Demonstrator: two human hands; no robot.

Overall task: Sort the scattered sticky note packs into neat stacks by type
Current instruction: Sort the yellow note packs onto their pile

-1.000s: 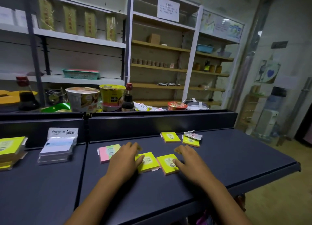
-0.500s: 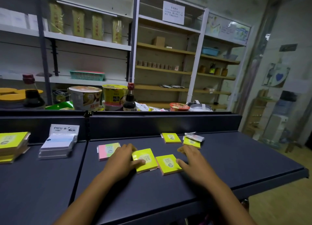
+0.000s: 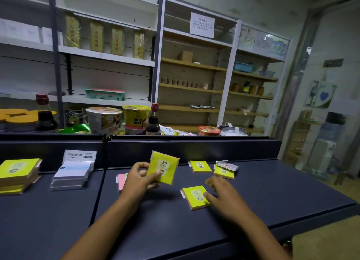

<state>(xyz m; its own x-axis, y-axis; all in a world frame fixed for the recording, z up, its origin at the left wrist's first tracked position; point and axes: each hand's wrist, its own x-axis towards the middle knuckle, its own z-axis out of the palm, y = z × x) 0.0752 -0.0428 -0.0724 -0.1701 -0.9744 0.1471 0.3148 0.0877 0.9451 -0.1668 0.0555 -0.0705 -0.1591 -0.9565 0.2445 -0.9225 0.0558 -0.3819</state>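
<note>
Gripping a tilted yellow "2207" pack (image 3: pixel 163 167), left hand (image 3: pixel 136 178); right hand (image 3: pixel 222 193) fingers relaxed on another.

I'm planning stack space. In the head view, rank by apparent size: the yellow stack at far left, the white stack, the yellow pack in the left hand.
1. yellow stack
2. white stack
3. held yellow pack, raised toward the camera by the left hand, so it looks bigger than it is.

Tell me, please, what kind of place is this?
Probably a small shop or its stockroom. Shelving along the wall holds packaged goods, instant noodle cups and sauce bottles stand behind the dark counter, and stationery packs lie on it.
</note>
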